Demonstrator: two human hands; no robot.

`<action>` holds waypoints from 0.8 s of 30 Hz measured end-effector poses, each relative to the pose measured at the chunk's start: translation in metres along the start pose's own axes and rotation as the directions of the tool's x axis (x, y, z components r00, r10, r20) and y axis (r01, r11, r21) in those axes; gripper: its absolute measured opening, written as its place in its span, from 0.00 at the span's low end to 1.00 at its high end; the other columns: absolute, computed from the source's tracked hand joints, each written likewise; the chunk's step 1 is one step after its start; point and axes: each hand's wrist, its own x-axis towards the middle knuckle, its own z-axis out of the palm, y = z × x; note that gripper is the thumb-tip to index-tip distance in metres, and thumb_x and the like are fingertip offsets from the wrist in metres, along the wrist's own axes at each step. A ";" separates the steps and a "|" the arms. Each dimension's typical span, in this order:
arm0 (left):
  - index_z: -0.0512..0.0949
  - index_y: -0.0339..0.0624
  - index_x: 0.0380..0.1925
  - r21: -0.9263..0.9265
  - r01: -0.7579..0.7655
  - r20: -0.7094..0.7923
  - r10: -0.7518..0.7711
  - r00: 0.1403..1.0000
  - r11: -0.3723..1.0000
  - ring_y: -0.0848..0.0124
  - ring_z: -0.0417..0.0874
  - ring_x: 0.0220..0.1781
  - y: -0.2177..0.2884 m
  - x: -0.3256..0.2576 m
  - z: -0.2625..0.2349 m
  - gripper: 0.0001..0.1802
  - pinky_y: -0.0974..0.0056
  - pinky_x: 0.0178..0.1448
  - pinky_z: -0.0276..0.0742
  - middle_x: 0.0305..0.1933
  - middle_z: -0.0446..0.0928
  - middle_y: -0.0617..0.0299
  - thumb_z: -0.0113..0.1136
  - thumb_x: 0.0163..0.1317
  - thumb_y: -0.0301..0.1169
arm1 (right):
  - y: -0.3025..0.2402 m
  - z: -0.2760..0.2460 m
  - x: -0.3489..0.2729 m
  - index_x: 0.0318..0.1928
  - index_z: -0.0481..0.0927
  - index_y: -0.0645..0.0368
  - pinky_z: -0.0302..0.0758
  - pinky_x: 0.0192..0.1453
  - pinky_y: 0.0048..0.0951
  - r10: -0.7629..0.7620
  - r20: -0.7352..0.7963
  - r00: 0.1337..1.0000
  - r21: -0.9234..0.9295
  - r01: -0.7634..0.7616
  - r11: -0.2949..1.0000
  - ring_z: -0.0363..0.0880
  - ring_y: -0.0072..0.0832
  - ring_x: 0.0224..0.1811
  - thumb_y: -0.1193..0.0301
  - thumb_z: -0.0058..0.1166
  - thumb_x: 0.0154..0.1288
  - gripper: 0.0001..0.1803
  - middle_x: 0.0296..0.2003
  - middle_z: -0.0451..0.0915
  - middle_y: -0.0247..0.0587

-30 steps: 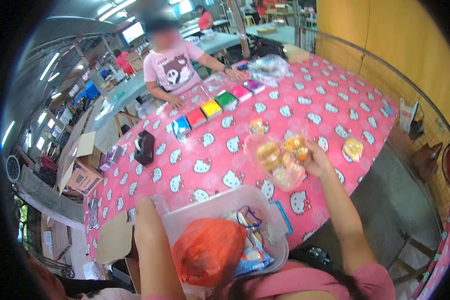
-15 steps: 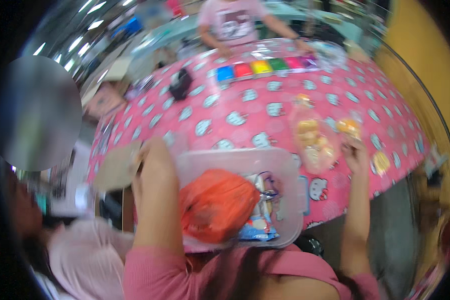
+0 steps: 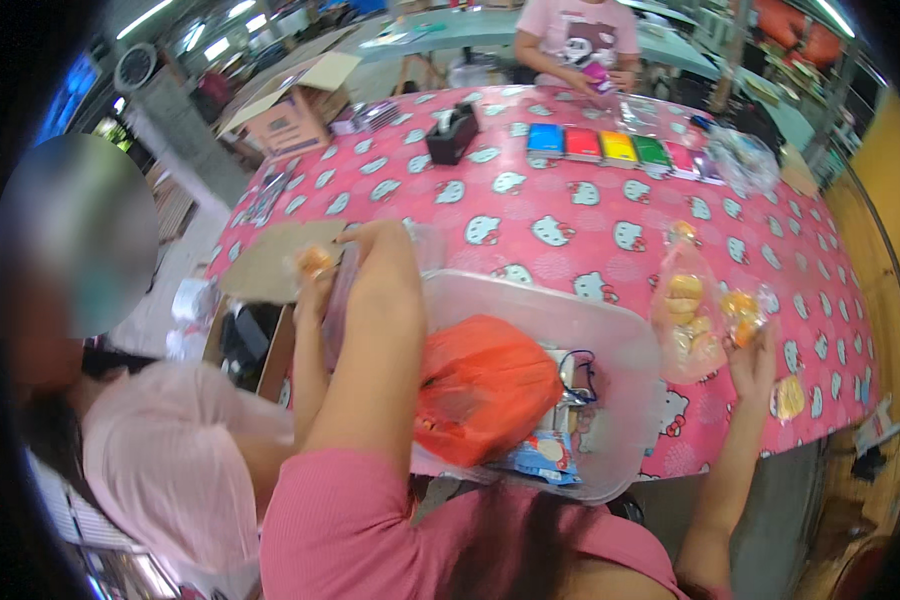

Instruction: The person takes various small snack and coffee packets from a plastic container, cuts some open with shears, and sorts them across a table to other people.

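Note:
My right hand [image 3: 752, 362], at the right side of the table, is closed on a clear plastic bag of buns [image 3: 740, 308]. Beside it lies a pink translucent bag of pale buns [image 3: 684, 315], and a wrapped round bun [image 3: 789, 397] sits nearer the table edge. My left arm reaches forward and left; my left hand [image 3: 363, 236] has its visible fingers stretched out over a brown cardboard piece [image 3: 270, 262], partly hidden by the wrist. Close to it, the hand of a person on my left [image 3: 313, 295] holds a small wrapped orange-brown bun [image 3: 315, 262].
Before me stands a clear plastic bin [image 3: 620, 330] with a red plastic bag [image 3: 490, 385] and a blue packet [image 3: 550, 455]. Farther off are a black tape dispenser [image 3: 453, 135], coloured packs in a row [image 3: 598, 146], an open carton [image 3: 285, 115] and a person handling a purple pack [image 3: 598, 75].
The view has swung left, so things sit farther right. The neighbour's hand with a wrapped bun now shows beside my left hand. The person across has lifted a purple pack.

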 end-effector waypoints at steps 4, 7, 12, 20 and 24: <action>0.72 0.48 0.42 0.091 -0.025 0.164 0.010 0.986 0.996 0.70 0.72 0.40 -0.035 -0.037 0.069 0.12 0.61 0.46 0.68 0.42 0.73 0.65 0.49 0.59 0.36 | 0.003 0.008 0.015 0.50 0.68 0.58 0.71 0.49 0.38 0.018 0.015 1.000 -0.016 -0.018 1.000 0.72 0.31 0.48 0.61 0.40 0.66 0.18 0.46 0.73 0.40; 0.72 0.48 0.44 0.305 -0.028 0.500 -0.135 0.855 0.952 0.71 0.72 0.42 -0.078 -0.099 0.110 0.13 0.61 0.47 0.67 0.44 0.73 0.66 0.48 0.59 0.36 | 0.010 0.028 0.023 0.49 0.68 0.61 0.76 0.44 0.36 -0.061 -0.042 0.997 -0.030 0.060 0.998 0.75 0.33 0.44 0.74 0.42 0.62 0.14 0.44 0.74 0.42; 0.69 0.45 0.48 0.639 -0.534 0.723 -0.670 0.170 0.554 0.68 0.71 0.49 -0.173 -0.243 0.085 0.23 0.59 0.51 0.68 0.50 0.71 0.64 0.59 0.54 0.41 | 0.005 0.044 0.030 0.48 0.69 0.62 0.78 0.41 0.31 -0.115 -0.106 0.988 -0.154 0.098 0.983 0.77 0.31 0.41 0.79 0.48 0.57 0.16 0.41 0.75 0.41; 0.74 0.42 0.35 0.282 -0.959 0.568 -0.812 0.136 0.037 0.74 0.74 0.32 -0.254 -0.316 0.018 0.19 0.66 0.36 0.70 0.32 0.74 0.62 0.63 0.50 0.43 | 0.032 0.044 0.028 0.41 0.74 0.59 0.73 0.39 0.30 0.189 0.058 0.980 -0.956 0.000 0.295 0.77 0.29 0.37 0.65 0.48 0.61 0.13 0.41 0.76 0.41; 0.75 0.38 0.29 0.377 -0.857 0.686 -0.727 0.004 0.351 0.74 0.73 0.23 -0.270 -0.311 0.011 0.12 0.68 0.32 0.71 0.23 0.73 0.65 0.59 0.50 0.35 | 0.049 0.019 0.045 0.38 0.75 0.60 0.72 0.43 0.36 0.106 0.199 0.974 -0.973 0.209 -0.094 0.76 0.38 0.41 0.69 0.49 0.58 0.10 0.40 0.76 0.47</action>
